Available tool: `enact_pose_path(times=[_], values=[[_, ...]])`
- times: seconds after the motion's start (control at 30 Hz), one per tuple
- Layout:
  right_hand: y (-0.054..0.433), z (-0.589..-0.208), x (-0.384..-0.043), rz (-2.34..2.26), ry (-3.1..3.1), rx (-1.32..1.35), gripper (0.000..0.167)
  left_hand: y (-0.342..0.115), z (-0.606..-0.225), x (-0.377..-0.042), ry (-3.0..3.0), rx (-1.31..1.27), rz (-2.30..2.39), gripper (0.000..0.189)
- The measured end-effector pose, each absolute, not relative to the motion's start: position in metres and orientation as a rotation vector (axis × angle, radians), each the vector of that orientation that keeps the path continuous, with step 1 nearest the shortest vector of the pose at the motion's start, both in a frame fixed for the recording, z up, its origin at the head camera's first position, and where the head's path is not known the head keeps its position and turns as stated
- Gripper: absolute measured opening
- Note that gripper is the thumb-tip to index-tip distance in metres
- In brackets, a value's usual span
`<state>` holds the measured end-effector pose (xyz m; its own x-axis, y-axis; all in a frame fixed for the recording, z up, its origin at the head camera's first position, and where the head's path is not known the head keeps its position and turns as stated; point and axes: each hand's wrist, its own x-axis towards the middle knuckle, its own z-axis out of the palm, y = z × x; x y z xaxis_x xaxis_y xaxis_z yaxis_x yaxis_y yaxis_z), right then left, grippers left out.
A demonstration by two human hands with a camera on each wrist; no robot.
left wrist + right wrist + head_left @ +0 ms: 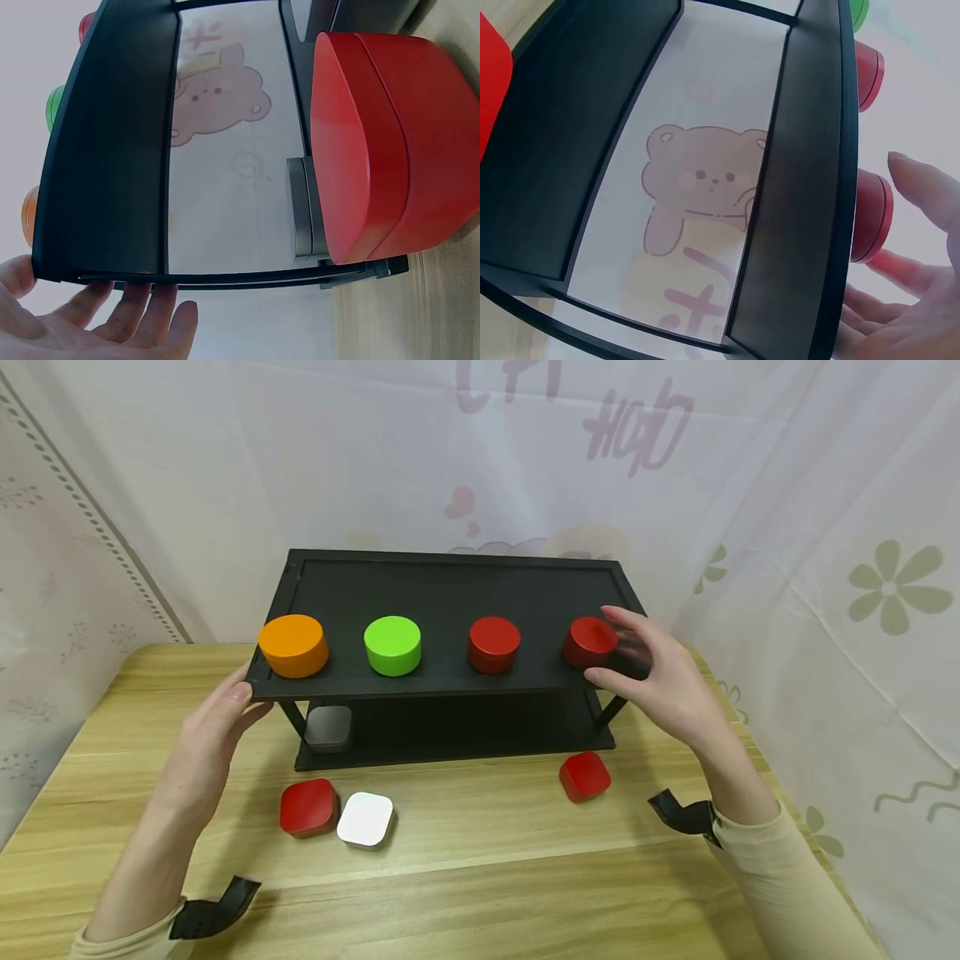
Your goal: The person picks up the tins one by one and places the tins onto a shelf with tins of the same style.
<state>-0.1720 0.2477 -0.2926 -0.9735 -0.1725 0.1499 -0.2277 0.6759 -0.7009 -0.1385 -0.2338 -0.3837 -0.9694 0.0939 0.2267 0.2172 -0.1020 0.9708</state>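
The right hand [666, 681], spread wide, bracketed the rightmost red cylinder [588, 646] (just left of its palm) atop the black rack [450, 589]; the farther left hand [212, 727] gripped the rack's near left corner.

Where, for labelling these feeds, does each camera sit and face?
Head: worn there, facing forward and down at the black rack; left hand, right hand, forearms show.
Left wrist: worn there, facing the rack and red block; left hand shows.
Right wrist: worn there, facing the rack; right hand shows.
Wrist views share the rack and printed bear.
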Motion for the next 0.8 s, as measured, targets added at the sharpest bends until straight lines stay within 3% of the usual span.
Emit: enact_pose_path(times=[0.8], values=[[0.246,-0.3,-0.126,1.071,-2.554,0.425,0.081,-0.232,-0.38,-0.138,-2.061,-0.323,-2.24,0.045]])
